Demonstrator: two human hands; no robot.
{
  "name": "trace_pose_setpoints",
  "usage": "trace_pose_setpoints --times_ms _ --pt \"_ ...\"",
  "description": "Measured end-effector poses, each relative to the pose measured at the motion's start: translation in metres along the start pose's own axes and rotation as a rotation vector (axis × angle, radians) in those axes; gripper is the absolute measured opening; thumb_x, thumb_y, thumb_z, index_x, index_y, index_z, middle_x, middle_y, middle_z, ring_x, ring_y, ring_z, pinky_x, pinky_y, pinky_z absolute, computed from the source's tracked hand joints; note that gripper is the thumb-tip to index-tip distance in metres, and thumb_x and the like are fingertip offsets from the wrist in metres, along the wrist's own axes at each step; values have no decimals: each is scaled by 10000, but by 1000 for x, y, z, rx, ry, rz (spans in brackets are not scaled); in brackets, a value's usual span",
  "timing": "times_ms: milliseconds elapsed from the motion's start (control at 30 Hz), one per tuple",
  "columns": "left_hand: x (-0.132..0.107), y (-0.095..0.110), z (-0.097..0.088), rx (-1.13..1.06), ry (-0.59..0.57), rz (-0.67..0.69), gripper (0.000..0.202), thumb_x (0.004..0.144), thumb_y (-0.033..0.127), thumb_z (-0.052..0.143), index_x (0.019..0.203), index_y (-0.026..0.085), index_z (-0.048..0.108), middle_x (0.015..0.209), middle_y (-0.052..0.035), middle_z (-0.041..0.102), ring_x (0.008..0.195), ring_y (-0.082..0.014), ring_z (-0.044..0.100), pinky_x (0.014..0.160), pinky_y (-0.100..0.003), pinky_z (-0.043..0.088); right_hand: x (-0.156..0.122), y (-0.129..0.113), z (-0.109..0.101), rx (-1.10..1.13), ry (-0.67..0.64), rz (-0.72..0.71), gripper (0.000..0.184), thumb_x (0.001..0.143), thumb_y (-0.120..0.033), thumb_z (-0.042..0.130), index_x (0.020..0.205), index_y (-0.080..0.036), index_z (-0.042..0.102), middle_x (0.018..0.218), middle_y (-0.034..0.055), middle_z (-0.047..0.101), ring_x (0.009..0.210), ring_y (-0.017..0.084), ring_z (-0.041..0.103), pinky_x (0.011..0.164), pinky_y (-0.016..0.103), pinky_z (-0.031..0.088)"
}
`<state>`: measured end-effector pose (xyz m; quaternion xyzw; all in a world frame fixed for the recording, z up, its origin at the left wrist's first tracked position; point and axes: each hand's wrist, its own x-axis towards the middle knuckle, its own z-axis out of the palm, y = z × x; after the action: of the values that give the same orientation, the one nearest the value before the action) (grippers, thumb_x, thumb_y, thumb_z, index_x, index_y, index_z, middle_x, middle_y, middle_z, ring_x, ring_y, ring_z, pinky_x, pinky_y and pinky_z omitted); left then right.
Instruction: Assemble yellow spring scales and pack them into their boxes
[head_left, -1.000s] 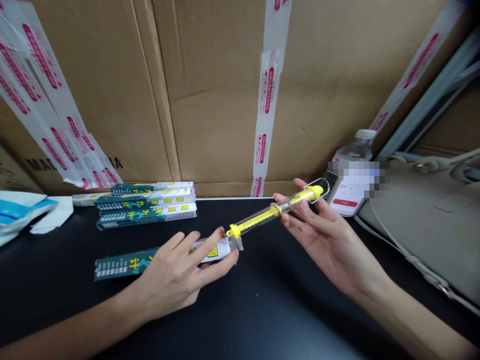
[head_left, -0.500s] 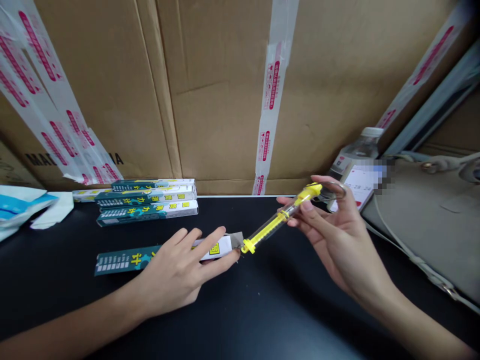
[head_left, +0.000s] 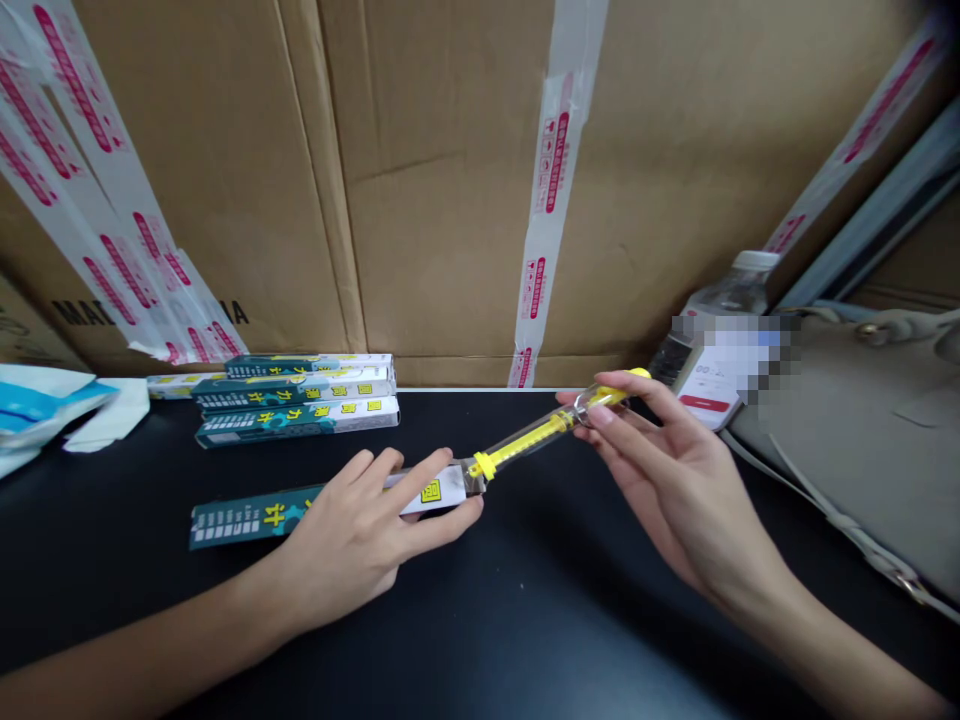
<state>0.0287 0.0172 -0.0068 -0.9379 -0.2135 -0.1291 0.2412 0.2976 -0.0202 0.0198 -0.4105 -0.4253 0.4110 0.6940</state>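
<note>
My left hand [head_left: 367, 525] grips a long, narrow carton [head_left: 289, 515], dark green and white with yellow lettering, lying on the black table. Its right end is open with the flaps spread, between my index and middle fingertips. My right hand [head_left: 667, 470] pinches a yellow spring scale [head_left: 525, 442] in a clear tube near its upper right end. The scale slants down to the left. Its yellow lower tip is at the carton's open end; how far inside it reaches, I cannot tell.
Several similar cartons [head_left: 300, 420] are stacked at the back left, beside a blue and white plastic wrapper [head_left: 56, 405]. At the right are a clear bottle [head_left: 735, 285], a phone [head_left: 709, 375] and a grey bag [head_left: 862, 450]. A large taped cardboard box [head_left: 450, 200] stands behind the table [head_left: 510, 630].
My right hand has brought the spring scale left and slightly up, so its tip now meets the carton's open end. The scale lies flatter than before. My left hand stays on the carton.
</note>
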Motion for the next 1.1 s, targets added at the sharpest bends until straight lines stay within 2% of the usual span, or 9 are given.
trace_pose_setpoints --times_ms 167,300,400,600,767,967,1100 --pt "0 0 0 31 47 -14 878 664 -62 534 1416 389 474 1470 -74 470 913 -258 511 737 -374 408 2 2 -3 3 21 -38 233 771 -251 822 963 -292 697 949 -7 761 945 121 686 856 179 536" --pt "0 0 1 73 87 -57 874 653 -88 520 1378 399 511 1448 -60 492 922 -262 514 710 -363 385 1 -2 -1 33 63 -59 379 770 -215 823 1087 -353 669 925 -23 770 960 117 692 906 199 528" --pt "1 -1 2 91 99 -90 861 648 -94 513 1349 405 535 1425 -57 512 918 -268 513 691 -362 368 -2 -3 0 61 57 -62 482 780 -189 814 1174 -397 630 907 -34 765 966 113 697 883 193 542" --pt "1 0 4 70 112 -94 842 659 -97 491 1339 395 546 1426 -66 508 915 -269 510 692 -368 358 -5 -2 1 135 13 16 592 807 -177 792 1279 -448 559 906 -43 765 941 94 710 885 179 546" --pt "0 0 4 56 103 -83 827 675 -101 479 1330 398 554 1420 -76 505 917 -268 511 699 -369 358 -6 0 1 143 30 50 707 792 -193 807 1354 -476 485 928 -46 771 931 91 711 890 184 546" --pt "0 0 3 46 162 -63 796 696 -101 481 1312 397 561 1431 -80 493 946 -269 522 709 -364 360 -3 3 0 128 94 97 747 750 -229 836 1374 -425 475 922 -44 774 1030 137 711 998 259 523" --pt "-1 1 3 45 214 -40 800 687 -103 491 1307 399 555 1433 -81 495 984 -293 532 708 -371 372 -1 5 -2 157 119 129 732 731 -224 850 1360 -360 500 992 -20 776 1034 134 709 1012 223 513"
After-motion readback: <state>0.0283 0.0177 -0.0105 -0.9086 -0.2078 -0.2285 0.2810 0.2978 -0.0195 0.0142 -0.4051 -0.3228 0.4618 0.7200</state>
